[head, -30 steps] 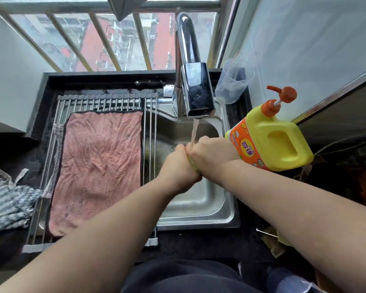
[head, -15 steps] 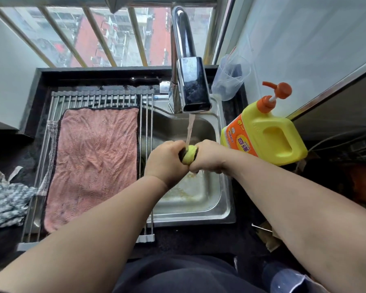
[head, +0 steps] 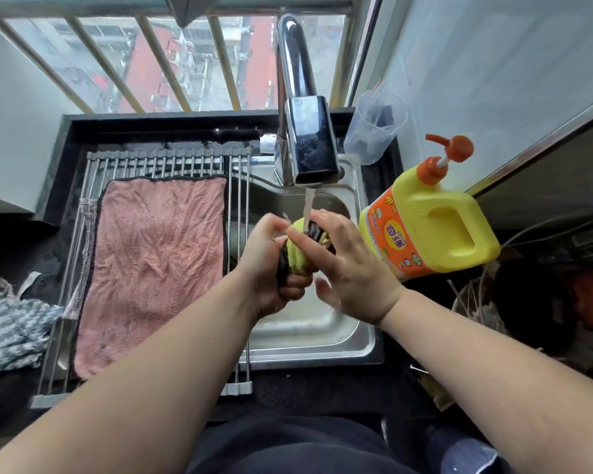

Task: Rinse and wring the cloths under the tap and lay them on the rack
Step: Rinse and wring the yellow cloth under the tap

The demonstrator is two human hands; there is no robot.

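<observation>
Where both fists wrung the cloth (head: 297,256), the right hand (head: 351,268) has loosened, fingers spread across it; the left hand (head: 266,268) grips it.

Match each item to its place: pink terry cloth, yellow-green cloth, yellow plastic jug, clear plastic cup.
1 pink terry cloth
2 yellow-green cloth
3 yellow plastic jug
4 clear plastic cup

a behind the jug
b flat on the metal rack
c in the left hand, under the chrome tap
d right of the steel sink

Pairs: 1-b, 2-c, 3-d, 4-a
</observation>
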